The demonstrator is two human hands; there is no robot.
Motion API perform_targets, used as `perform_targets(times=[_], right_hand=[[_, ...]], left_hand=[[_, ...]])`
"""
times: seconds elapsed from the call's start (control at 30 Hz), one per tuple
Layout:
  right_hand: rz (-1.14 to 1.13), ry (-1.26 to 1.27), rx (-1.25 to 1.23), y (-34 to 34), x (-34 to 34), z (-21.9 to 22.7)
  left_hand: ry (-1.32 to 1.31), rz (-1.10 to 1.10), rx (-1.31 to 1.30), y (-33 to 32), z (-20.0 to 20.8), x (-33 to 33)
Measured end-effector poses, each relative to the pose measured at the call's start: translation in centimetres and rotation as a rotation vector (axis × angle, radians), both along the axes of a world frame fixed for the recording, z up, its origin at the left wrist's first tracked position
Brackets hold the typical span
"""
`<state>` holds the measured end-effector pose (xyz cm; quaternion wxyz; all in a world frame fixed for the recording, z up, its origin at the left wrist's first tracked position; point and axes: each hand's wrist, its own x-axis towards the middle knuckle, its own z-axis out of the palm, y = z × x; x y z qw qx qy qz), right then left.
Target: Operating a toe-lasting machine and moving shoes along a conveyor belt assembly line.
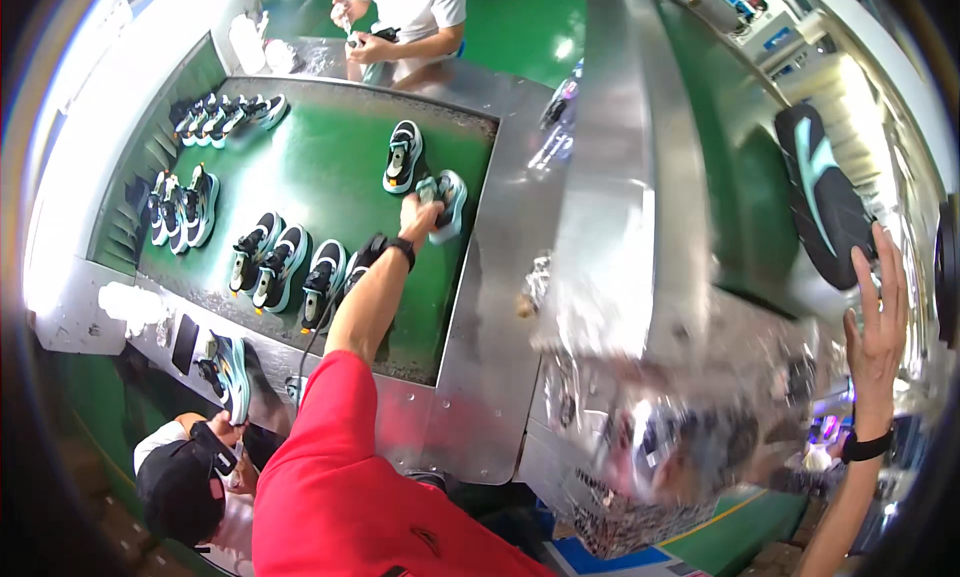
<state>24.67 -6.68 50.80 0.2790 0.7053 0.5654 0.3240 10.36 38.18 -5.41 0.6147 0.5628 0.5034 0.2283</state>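
Note:
My left hand reaches over the green belt, its fingers closed on a black, white and pale-blue sneaker near the belt's right edge. Just left of it another sneaker stands on the belt. Far to the right, my right hand is raised with its fingers stretched out. Its fingertips are at the lower end of a shoe whose black sole with a pale-blue stripe faces me. Whether they press on it I cannot tell.
Several similar sneakers line the green belt. A shiny metal machine housing stands between my arms. One co-worker handles a shoe across the belt; another, in a black cap, holds a sneaker at lower left.

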Motion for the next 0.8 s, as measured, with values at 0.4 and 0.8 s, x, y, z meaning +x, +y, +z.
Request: perform_targets(times=[0.4, 0.8], right_hand=[[0.310, 0.115, 0.126, 7.9, 1.1, -1.2], [0.134, 0.571, 1.642, -15.0, -13.7, 4.7]], left_hand=[[-0.488, -0.784, 0.335, -20.4, -1.9, -11.9], [-0.550, -1.564, -1.227, -41.0, 24.0, -14.2]])
